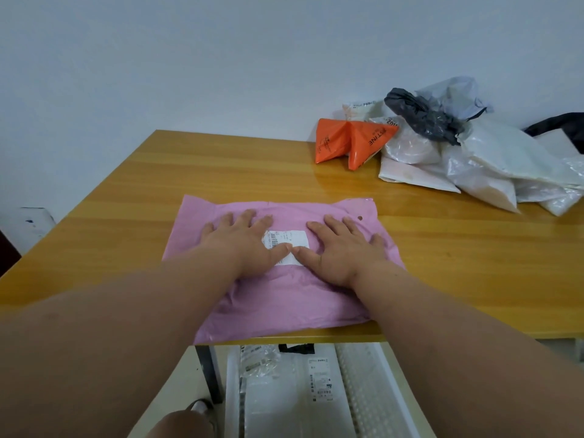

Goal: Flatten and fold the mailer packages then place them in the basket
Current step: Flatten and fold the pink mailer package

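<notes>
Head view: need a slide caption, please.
Both hands, left hand and right hand, press a pink mailer flat on the wooden table.

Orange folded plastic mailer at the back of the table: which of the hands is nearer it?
Right. The right hand lies flat on the pink plastic mailer, below and slightly left of the orange folded plastic mailer; the left hand presses farther left.

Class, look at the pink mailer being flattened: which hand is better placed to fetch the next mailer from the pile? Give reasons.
Probably the right hand. Both hands lie flat on the pink mailer, but the pile lies at the table's far right, on the right hand's side. The left hand would have to cross over.
</notes>
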`<state>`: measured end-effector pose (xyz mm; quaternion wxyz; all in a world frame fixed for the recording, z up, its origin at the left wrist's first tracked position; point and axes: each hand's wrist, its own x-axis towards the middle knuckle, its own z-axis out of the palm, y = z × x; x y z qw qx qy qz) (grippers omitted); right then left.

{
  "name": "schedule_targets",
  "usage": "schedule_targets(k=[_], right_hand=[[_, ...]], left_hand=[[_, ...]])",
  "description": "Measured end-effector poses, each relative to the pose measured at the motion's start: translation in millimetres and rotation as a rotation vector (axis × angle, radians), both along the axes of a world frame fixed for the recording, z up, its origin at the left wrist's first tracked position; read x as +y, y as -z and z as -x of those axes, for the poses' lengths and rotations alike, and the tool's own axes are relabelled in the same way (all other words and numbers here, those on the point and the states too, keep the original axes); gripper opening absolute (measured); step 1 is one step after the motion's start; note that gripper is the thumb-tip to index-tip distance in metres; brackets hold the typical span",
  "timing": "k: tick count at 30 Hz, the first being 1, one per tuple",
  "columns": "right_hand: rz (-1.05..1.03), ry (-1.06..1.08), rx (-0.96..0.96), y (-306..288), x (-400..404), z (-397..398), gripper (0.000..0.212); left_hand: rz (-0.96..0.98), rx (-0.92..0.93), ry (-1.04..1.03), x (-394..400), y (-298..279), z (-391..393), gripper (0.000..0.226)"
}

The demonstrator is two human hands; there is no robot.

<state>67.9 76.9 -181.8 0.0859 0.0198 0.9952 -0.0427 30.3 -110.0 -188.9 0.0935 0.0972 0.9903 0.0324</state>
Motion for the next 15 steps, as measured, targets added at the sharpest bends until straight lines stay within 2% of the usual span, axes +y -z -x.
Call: schedule_targets(k=[6,10,15], right_hand=[[-0.097,-0.047,0.231,-13,0,22,0.064],[-0.066,-0.077,0.021,4,14,26,0.072],[-0.008,-0.032,0.020,13,17,31,0.078]], left_hand=[[0.078,0.153,0.007,4,-6,14,0.074],[-0.039,0.100,0.030,3,10,19,0.076],[-0.037,0.037,-0.002,5,9,23,0.080]])
